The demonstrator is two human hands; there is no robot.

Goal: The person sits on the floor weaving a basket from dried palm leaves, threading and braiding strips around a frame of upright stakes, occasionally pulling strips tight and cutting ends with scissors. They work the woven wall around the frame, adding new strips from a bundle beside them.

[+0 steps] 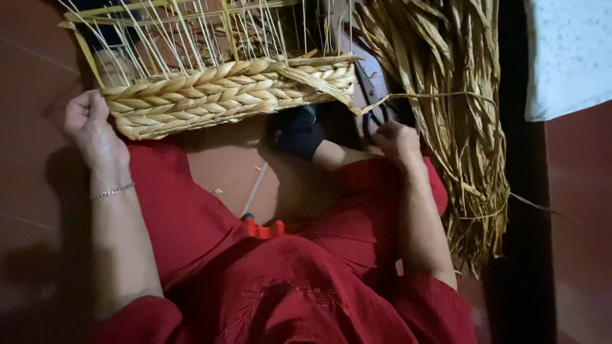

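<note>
Head view: a half-woven straw basket point(223, 89) rests on the person's lap, thin upright stakes rising from its braided rows. The left hand point(92, 127) curls closed against its left end. The right hand point(396, 141) pinches 1 loose strand point(440, 95) beside black scissors point(373, 95) and a dried straw bundle point(459, 114). The basket looks light, stiff yet springy; best gripped at the braided wall, not the brittle stakes.
</note>
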